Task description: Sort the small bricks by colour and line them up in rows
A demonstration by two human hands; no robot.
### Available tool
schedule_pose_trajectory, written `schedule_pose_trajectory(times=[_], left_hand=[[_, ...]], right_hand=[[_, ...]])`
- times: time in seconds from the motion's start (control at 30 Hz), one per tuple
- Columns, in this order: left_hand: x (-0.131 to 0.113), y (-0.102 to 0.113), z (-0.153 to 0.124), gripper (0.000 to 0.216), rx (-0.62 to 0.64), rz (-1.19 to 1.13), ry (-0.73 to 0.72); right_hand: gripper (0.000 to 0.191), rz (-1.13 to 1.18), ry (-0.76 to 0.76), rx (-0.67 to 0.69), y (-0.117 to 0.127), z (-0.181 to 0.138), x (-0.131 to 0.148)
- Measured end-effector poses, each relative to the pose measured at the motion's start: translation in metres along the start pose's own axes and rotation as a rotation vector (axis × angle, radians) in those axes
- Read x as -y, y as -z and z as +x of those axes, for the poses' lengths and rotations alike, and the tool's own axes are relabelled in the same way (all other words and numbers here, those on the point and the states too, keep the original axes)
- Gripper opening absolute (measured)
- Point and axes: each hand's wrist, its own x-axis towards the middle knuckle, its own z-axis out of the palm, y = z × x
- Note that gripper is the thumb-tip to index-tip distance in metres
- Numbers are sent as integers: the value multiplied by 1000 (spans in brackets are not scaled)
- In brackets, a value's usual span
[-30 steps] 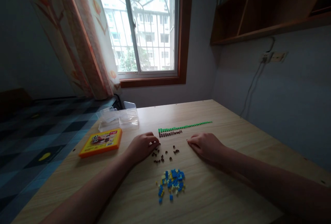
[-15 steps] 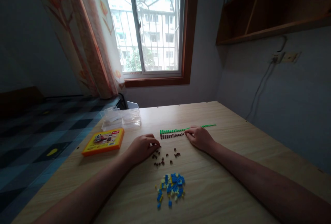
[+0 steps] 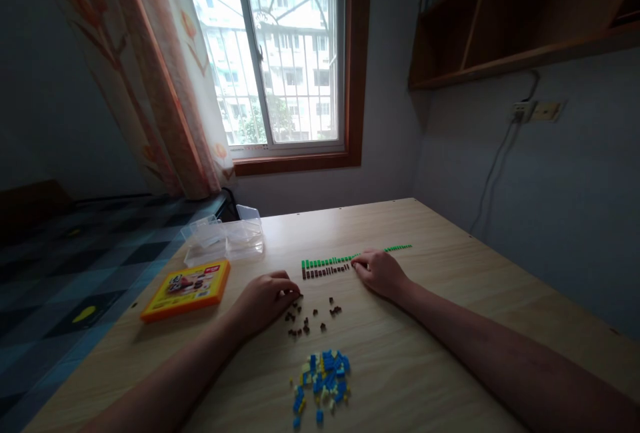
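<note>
- Since a second ago: right hand [image 3: 381,274] has gone from the bare table right of the scattered pieces up to the two rows at frame centre; left hand [image 3: 265,298] has kept its place.
- Head view, right hand: back upward, fingers drawn together, tips at the right end of the brown row [image 3: 325,272]. Whether a piece is pinched between them cannot be told.
- Head view, left hand: knuckles up, fingers curled, tips on the table [image 3: 450,326] at the upper left edge of the loose brown pieces [image 3: 310,316]. A grip on any piece cannot be told.
- Brown row: short line of small dark bricks, just below centre, between the two hands.
- Green row [image 3: 325,262]: longer line directly above the brown row; its middle is hidden by the right hand, and it shows again right of it.
- Blue and yellow pile [image 3: 321,383]: lower centre, apart from both hands.
- Orange box [image 3: 187,288]: flat, left of the left hand.
- Clear plastic case [image 3: 225,238]: above the orange box, at the table's far left edge.
- Window [image 3: 280,53] and curtain [image 3: 160,86]: upper left of frame.
</note>
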Motion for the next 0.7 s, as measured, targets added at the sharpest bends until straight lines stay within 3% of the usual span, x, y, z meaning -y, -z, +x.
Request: schedule_pose_trajectory(times=[0.7], left_hand=[[-3, -2, 1, 19, -5, -15, -6]], right_hand=[[26, 34, 28, 13, 1, -4, -1]])
